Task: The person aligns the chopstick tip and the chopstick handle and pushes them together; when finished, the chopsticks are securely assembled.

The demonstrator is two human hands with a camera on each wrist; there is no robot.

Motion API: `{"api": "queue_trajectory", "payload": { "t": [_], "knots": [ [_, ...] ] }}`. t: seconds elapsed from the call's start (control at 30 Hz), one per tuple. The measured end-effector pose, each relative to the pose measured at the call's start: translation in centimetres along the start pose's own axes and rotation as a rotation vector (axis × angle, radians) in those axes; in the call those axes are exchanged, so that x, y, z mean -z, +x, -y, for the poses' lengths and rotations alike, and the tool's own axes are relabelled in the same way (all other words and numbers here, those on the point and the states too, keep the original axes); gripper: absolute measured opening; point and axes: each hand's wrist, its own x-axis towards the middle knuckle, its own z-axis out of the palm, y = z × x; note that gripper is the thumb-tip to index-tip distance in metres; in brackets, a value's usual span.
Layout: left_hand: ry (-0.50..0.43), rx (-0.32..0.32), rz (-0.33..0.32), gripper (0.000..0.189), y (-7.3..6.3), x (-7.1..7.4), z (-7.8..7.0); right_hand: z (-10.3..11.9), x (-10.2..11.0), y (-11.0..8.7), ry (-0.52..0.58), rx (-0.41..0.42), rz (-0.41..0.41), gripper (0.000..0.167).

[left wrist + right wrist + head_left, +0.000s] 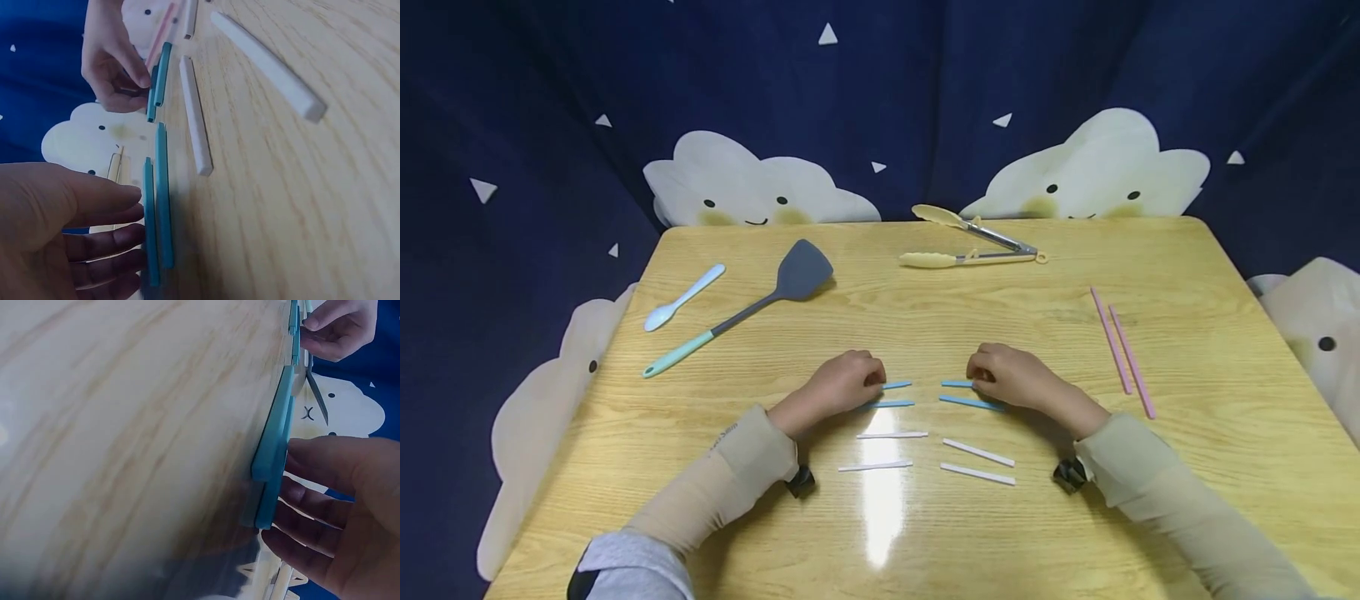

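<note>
My left hand [850, 379] is at the far side of a pair of slim blue sticks, the far one [897, 385] and the near one [891, 404]. In the left wrist view its thumb [119, 199] and fingertips come right up to the far stick, fingers loosely bent. Mirroring it, my right hand [1011, 375] is at another blue pair, the far stick [957, 384] partly hidden by the fingers and the near stick [970, 403] in front. The right wrist view has its fingertips [272, 537] along the far stick's edge, not wrapped round it.
Nearer me lie white sticks, a left pair [876, 466] and a right pair [977, 474]. Two pink sticks [1131, 358] are at the right. A spatula [805, 271] and pale blue spoon [685, 297] lie at left, yellow tongs [985, 257] by the table's [865, 242] far edge.
</note>
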Motion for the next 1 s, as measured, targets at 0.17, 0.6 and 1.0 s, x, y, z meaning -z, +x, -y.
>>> {"api": "queue_trajectory", "payload": {
  "t": [0.17,0.6,1.0],
  "knots": [
    [0.033,-0.013,0.028,0.006,0.0,-0.2,0.1,0.2,0.0,0.1,-0.003,-0.003,0.024,0.008],
    [0.106,-0.092,-0.040,0.002,0.5,-0.7,0.3,0.1,-0.4,0.4,-0.077,0.004,0.016,0.010],
    [-0.012,0.000,-0.106,0.004,0.6,0.8,0.0,0.3,0.8,0.5,0.008,-0.063,-0.023,0.007]
  ]
}}
